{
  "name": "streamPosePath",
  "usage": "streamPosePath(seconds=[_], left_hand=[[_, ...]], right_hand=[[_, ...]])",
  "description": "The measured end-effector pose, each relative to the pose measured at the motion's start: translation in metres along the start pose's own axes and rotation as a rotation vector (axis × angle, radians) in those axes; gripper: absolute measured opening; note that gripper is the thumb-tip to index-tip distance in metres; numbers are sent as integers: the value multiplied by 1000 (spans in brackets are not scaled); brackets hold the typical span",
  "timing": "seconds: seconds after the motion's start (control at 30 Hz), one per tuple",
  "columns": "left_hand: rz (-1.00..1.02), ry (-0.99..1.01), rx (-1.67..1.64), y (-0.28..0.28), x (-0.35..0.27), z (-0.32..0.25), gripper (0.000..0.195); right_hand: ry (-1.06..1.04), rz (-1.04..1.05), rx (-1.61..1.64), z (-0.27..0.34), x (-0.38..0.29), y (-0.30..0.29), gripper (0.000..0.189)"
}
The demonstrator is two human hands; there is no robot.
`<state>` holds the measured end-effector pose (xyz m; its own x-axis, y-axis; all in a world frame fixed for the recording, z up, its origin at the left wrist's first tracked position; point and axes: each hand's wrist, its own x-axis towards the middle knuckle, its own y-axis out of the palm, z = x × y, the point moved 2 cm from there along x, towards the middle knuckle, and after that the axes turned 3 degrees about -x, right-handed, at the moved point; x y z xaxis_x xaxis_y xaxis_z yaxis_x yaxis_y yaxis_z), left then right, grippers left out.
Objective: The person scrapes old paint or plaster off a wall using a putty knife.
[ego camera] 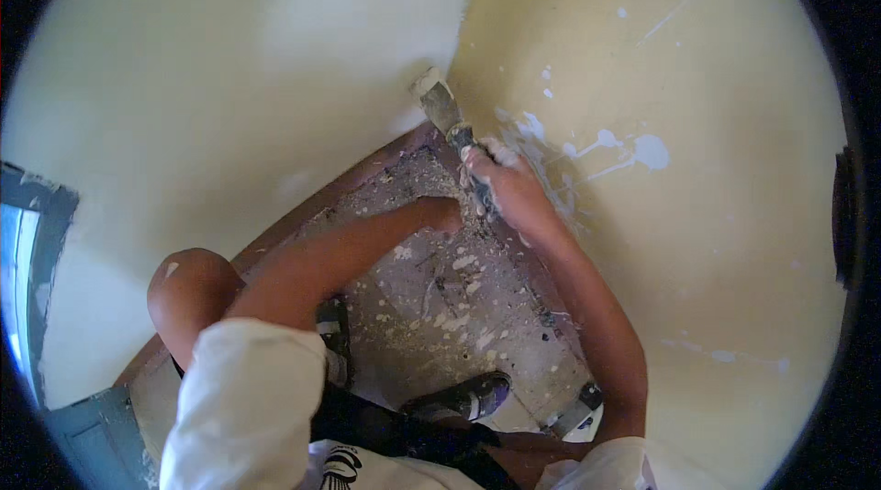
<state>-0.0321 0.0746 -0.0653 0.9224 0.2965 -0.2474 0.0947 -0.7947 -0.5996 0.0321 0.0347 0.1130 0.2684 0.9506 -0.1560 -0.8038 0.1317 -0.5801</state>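
My right hand [506, 180] grips the dark handle of a putty knife [440, 107], and pale filler coats my fingers. The blade points up and to the left, with a lump of wet filler [430, 82] at its tip. That tip is by the white wall [330, 70], close to the corner where it meets the yellow wall [688, 228]; whether it touches cannot be told. My left hand [442, 213] is lower and left of the right one, above the littered floor [406, 297]. Its fingers are mostly hidden from view.
A reddish-brown skirting band [310, 211] runs along the wall bottoms. White paint splashes [650, 151] mark the yellow wall. Near my foot [461, 397], a second broad-bladed scraper [575, 414] rests by a white container rim [593, 428]. A blue-grey door frame [51, 215] stands at left.
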Motion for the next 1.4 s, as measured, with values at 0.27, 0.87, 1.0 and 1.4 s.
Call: streamPosePath(seconds=[0.27,0.87,1.0,1.4], left_hand=[[397,46,-106,-69,-41,21,35],[-522,-64,-1826,-92,-62,-26,43],[-546,-39,-1702,-106,-59,-3,45],[-500,-95,-372,-164,-88,-18,39]], right_hand=[[-97,-53,196,5,-37,31,34],[-249,-166,-178,-28,-5,49,27],[7,-209,257,-35,9,97,23],[74,-24,949,-106,60,232,31]])
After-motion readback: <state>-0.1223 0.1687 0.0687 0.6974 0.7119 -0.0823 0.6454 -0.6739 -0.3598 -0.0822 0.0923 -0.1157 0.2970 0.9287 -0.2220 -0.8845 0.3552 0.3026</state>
